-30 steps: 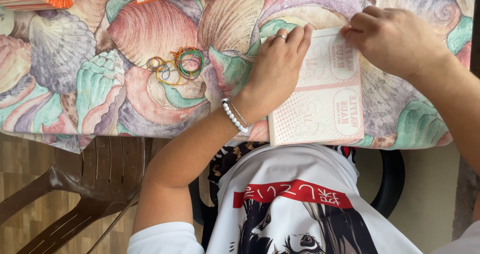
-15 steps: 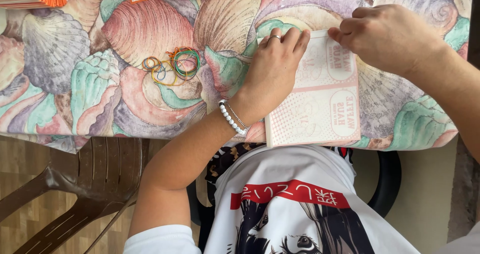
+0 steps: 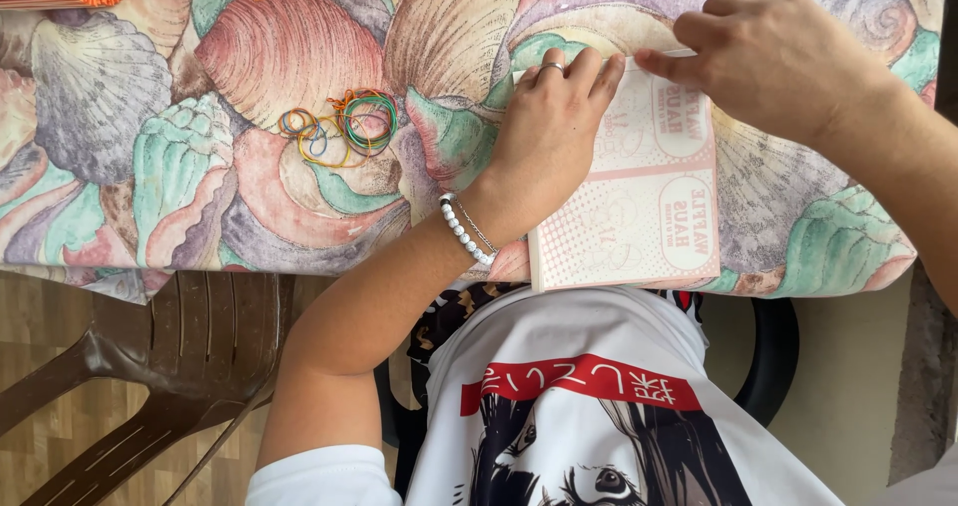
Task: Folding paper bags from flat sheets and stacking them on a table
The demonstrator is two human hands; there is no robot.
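At the bench's near edge, the left hand (image 3: 547, 142) lies flat and spread, pinning the pink paper stack (image 3: 639, 192) so the right hand (image 3: 773, 57), fingers narrowed, can pinch its far edge.

The left hand (image 3: 544, 137) is lying palm down, fingers extended together and pointing away from the body, with a ring on one finger and a white beaded bracelet around the wrist. Its bare forearm is angling back toward the torso. The right hand (image 3: 773, 57) is reaching in from the right, knuckles up, fingers curled, fingertips meeting those of the left hand.
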